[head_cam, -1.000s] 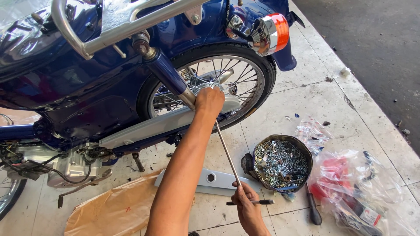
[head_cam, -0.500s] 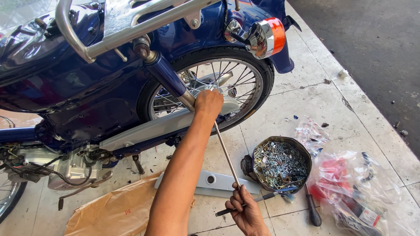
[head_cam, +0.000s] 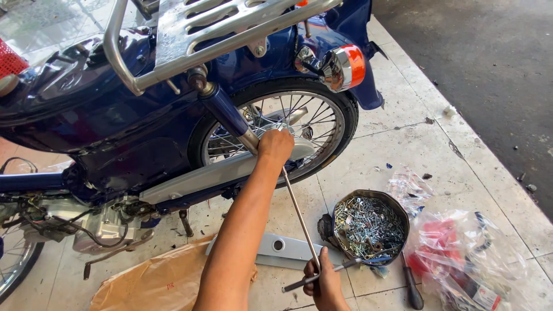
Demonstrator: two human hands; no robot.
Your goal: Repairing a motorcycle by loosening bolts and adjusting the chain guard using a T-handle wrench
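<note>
The right hand [head_cam: 326,282], clenched on the cross handle of a long T-handle wrench [head_cam: 299,219], has turned since half a second ago: the crossbar now points further left beside the parts bowl [head_cam: 368,226]. Judged, the fastener is being rotated. The left hand [head_cam: 275,145] remains closed over the wrench tip at the rear wheel [head_cam: 322,115] hub, under the blue motorcycle's shock absorber [head_cam: 226,112]. Below the wheel: pale floor tiles [head_cam: 415,144], a grey cover panel [head_cam: 288,250], brown paper [head_cam: 150,282], plastic bags [head_cam: 466,253]. Dark pavement lies beyond.
</note>
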